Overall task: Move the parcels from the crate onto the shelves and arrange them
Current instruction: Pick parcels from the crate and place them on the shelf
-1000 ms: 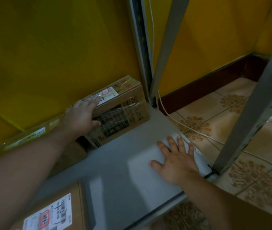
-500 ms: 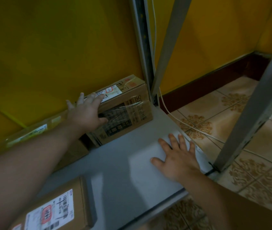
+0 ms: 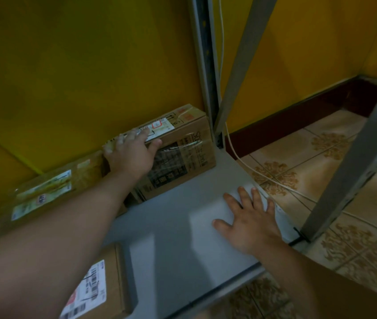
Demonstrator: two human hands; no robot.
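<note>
A brown cardboard parcel [image 3: 183,143] with a white label and clear tape stands at the back right corner of the grey metal shelf [image 3: 171,226], against the yellow wall. My left hand [image 3: 130,155] lies over its top left edge, fingers spread on the top and thumb along the front edge. On the bare shelf near the right edge, my right hand [image 3: 249,224] presses flat with straight fingers. A flatter taped parcel [image 3: 44,194] lies to the left of the first. Another labelled parcel [image 3: 104,284] sits at the shelf's front left, under my left forearm.
A grey upright post [image 3: 206,77] and a slanted brace [image 3: 245,54] stand right behind the parcel. Another post [image 3: 348,162] rises at the shelf's front right corner. A white cable [image 3: 263,176] runs down past the shelf edge onto the tiled floor [image 3: 321,146].
My left hand has slid a little farther over the parcel's top, thumb now on the front edge. The right hand stays flat on the shelf. The view has shifted slightly.
</note>
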